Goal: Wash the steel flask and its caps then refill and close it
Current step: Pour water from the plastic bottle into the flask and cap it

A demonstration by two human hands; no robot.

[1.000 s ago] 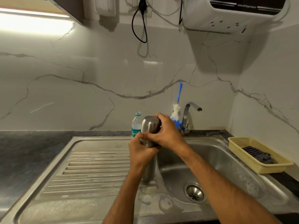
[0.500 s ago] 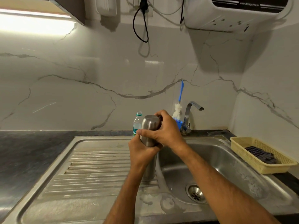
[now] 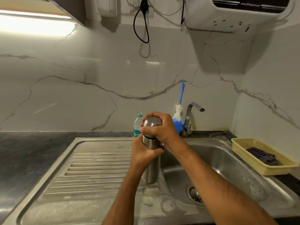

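Note:
A tall steel flask (image 3: 151,169) stands upright on the drainboard right at the basin's left rim. My left hand (image 3: 142,154) grips its body around the middle. On top sits the domed steel cap (image 3: 151,123), and my right hand (image 3: 162,129) wraps over it, fingers curled round the far side and thumb at the front. A thin dark seam shows between the cap and the flask body.
The sink basin (image 3: 227,161) with its drain (image 3: 195,196) lies to the right. Behind stand a plastic water bottle (image 3: 137,125), a blue cup (image 3: 178,125) holding a bottle brush (image 3: 179,108), and the tap (image 3: 191,116). A yellow basket (image 3: 259,155) sits on the right counter.
My right hand has shifted its hold around the cap, the thumb now lower at the front. The flask and my left hand stay in place.

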